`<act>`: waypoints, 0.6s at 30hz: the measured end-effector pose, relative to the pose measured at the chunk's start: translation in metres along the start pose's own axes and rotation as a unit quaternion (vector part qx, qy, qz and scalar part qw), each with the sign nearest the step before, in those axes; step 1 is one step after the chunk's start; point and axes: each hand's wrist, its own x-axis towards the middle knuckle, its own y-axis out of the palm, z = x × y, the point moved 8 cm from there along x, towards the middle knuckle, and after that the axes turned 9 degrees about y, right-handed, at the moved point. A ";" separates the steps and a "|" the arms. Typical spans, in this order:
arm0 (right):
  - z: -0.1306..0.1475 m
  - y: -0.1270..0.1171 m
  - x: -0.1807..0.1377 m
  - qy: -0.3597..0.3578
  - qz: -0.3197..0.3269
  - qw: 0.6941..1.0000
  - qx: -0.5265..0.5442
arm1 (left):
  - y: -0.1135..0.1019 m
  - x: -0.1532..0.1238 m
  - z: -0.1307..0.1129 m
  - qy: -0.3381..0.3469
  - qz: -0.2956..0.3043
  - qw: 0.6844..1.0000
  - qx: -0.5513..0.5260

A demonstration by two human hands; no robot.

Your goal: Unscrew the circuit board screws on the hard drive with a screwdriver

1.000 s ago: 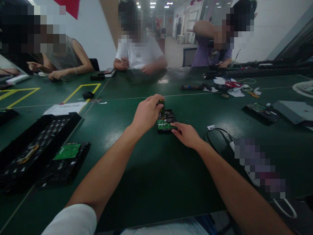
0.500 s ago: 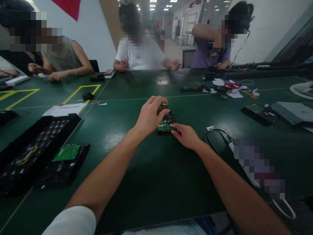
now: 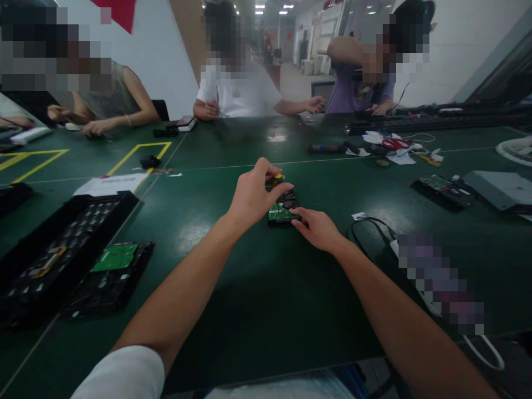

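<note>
A black hard drive [image 3: 284, 213] with a green circuit board lies flat on the green table [image 3: 266, 310] in front of me. My left hand [image 3: 257, 191] is over its far side, fingers closed around a small screwdriver [image 3: 277, 178] with a yellow top; the screwdriver stands roughly upright, and its tip is hard to make out. Thumb and index finger of my right hand [image 3: 316, 228] grip the drive's right edge.
At left are a long black tray [image 3: 29, 260] and a second hard drive [image 3: 110, 277]. To the right lie another drive [image 3: 444, 191], a grey metal box [image 3: 501, 191], and a cable [image 3: 374, 221] beside a blurred-out long object. Several people sit across the table.
My left fingers have shifted slightly around the screwdriver's top. My right hand still grips the drive. Across the table, one person's arm has stretched toward the right.
</note>
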 end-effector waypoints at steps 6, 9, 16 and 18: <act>-0.001 0.001 0.001 -0.003 0.001 1.000 0.001 | 0.001 0.003 -0.009 0.063 0.037 0.996 0.051; -0.001 0.001 0.001 -0.002 0.000 1.000 0.004 | -0.003 0.005 -0.013 0.088 0.044 0.990 0.102; -0.001 0.000 0.001 0.006 0.005 1.000 -0.003 | -0.002 0.004 -0.010 0.075 0.047 0.989 0.115; 0.000 0.000 0.001 0.004 0.003 1.000 -0.005 | 0.000 0.003 -0.006 0.049 0.042 0.994 0.089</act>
